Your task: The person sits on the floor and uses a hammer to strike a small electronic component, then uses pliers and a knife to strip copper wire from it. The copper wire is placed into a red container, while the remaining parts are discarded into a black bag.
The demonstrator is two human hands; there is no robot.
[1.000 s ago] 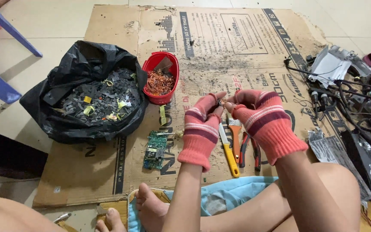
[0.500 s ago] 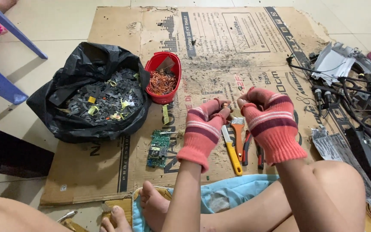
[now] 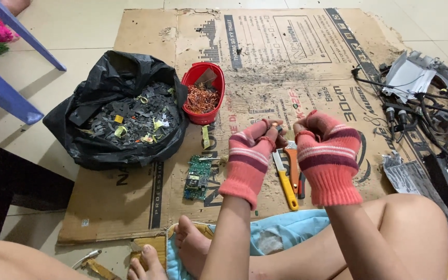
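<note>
My left hand [image 3: 250, 158] has its grip pinched shut on a small copper part [image 3: 275, 126], held up in front of me just above the cardboard sheet [image 3: 286, 57]. My right hand [image 3: 327, 155] is curled closed right beside it; whether it grips the same part I cannot tell. Both hands wear pink striped gloves. Below them on the cardboard lie a yellow-handled knife [image 3: 285, 181] and orange-handled pliers [image 3: 293, 166], side by side. A green circuit board [image 3: 198, 178] lies to the left. Further off stand a red tub [image 3: 203, 96] with copper wire in it and a black bag [image 3: 117, 111] of dark scraps, touching each other.
</note>
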